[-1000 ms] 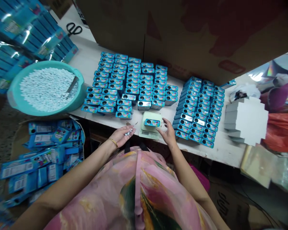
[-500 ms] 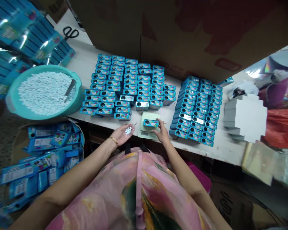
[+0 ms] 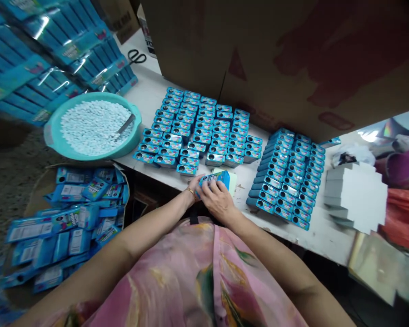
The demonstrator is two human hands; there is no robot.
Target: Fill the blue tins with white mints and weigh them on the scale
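My right hand [image 3: 218,199] is wrapped round a blue box [image 3: 220,178], which is tipped on its side above the pale green scale [image 3: 231,180]. My left hand [image 3: 193,185] is against the left end of the same box, its fingers mostly hidden behind the box and my right hand. Whether the white pieces are still in my left palm cannot be seen. Rows of upright blue boxes [image 3: 204,127] stand just beyond my hands, and a second block of them [image 3: 286,177] stands to the right.
A turquoise basin [image 3: 136,131] of white pieces with a scoop sits at the left. Below it a carton [image 3: 126,200] holds loose blue boxes. Scissors [image 3: 136,56] lie at the back left. A large cardboard box [image 3: 204,45] stands behind. White cartons [image 3: 356,195] are at the right.
My right hand has lifted the box off the scale and tilted it leftward. My left hand, open with white pieces before, has met the box. The view has shifted left.
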